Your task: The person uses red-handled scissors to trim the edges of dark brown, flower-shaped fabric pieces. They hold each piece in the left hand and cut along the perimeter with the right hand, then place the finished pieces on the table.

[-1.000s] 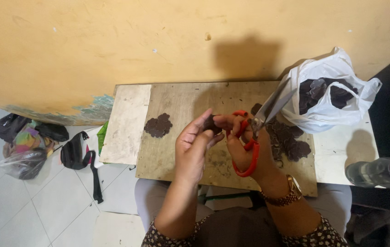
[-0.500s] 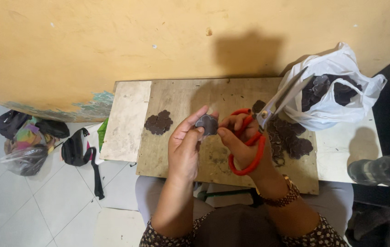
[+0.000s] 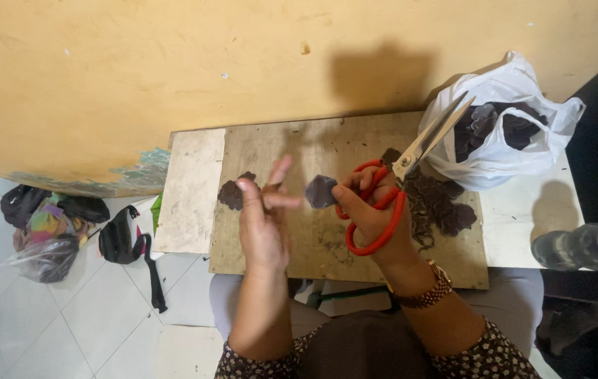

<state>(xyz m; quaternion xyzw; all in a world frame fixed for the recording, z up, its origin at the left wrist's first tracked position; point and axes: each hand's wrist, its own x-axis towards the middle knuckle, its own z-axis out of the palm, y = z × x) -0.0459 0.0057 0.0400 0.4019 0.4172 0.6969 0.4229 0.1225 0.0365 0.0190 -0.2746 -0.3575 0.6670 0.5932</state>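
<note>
Two bare hands work above a wooden worktop (image 3: pixel 278 238) set against a yellow wall. The right hand (image 3: pixel 373 210) grips red-handled scissors (image 3: pixel 390 200), fingers through the loops and blades angled up and away, while its fingertips also pinch a small dark purple cut piece (image 3: pixel 321 191) just to its left. The left hand (image 3: pixel 264 217) is spread wide and holds nothing, fingers fanned close beside that piece without touching it. A small heap of similar dark pieces (image 3: pixel 232 193) lies just beyond the left hand; a larger scatter of dark pieces (image 3: pixel 443 203) lies right of the right hand, below a white plastic bag (image 3: pixel 502 133) holding more. By the look of it, one piece has just been trimmed and is changing hands; the next move seems to call for the left hand to close on it cleanly, clear of the blades. A purple-capped bottle (image 3: pixel 583 245) lies further right.
</note>
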